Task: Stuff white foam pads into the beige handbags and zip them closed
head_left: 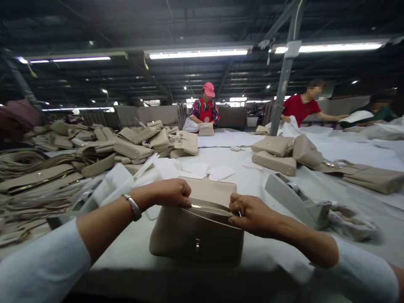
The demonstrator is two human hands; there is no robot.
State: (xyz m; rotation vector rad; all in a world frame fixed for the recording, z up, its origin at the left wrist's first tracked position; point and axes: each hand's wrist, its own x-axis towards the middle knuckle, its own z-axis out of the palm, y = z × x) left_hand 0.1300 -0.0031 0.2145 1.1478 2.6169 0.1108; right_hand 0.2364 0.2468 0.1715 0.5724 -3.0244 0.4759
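Note:
A beige handbag (176,235) stands on the table before me, its flap (214,187) folded back away from me. A metal zipper (211,209) runs along its top opening, and a small gold clasp (198,245) sits on the front. My left hand (175,192), with a silver bracelet (134,207) at the wrist, grips the left end of the bag's top edge. At the right end of the zipper, my right hand (249,212) is closed with bent fingers on the bag's edge. Whether it pinches the zipper pull is hidden.
Many beige bags (135,145) and coiled straps (19,164) are heaped at left. More bags (274,153) lie at right behind a grey tape dispenser (293,198). White sheets cover the table (126,252). Co-workers, one in a pink cap (208,89), stand across it near a metal post (284,84).

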